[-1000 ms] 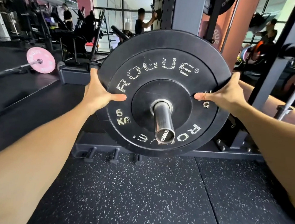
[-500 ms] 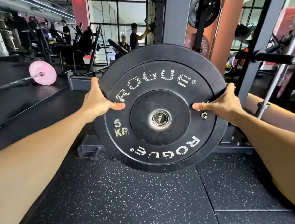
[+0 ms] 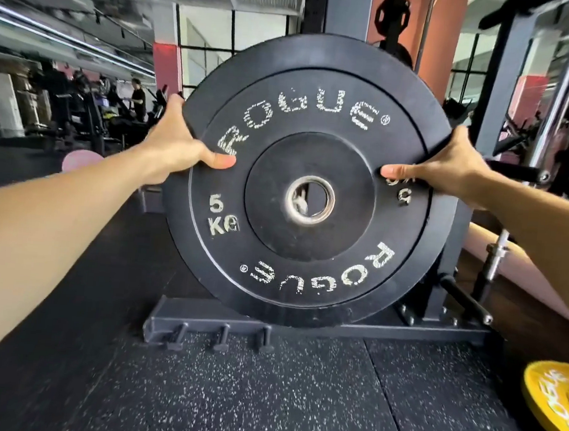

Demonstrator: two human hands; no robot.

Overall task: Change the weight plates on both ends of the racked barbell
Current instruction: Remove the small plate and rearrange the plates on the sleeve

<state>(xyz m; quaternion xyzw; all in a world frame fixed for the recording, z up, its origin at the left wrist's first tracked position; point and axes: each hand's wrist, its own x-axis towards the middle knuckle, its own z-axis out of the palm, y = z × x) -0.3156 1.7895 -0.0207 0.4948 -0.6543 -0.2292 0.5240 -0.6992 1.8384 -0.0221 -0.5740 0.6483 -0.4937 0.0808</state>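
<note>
Black 5 kg plate (image 3: 312, 193) held upright, centre hole empty. Left hand (image 3: 172, 145) and right hand (image 3: 449, 164) grip opposite edges. Yellow plate (image 3: 555, 407) lies on floor (image 3: 260, 402).

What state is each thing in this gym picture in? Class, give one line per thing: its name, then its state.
black 5 kg plate: off the bar, held upright in the air, centre hole empty.
left hand: grips the plate's left edge, thumb on its face.
right hand: grips the plate's right edge, thumb on its face.
yellow plate: lying flat on the floor, partly out of frame.

Rack base (image 3: 301, 323) and pegs (image 3: 220, 342) under plate (image 3: 305, 279)
</note>
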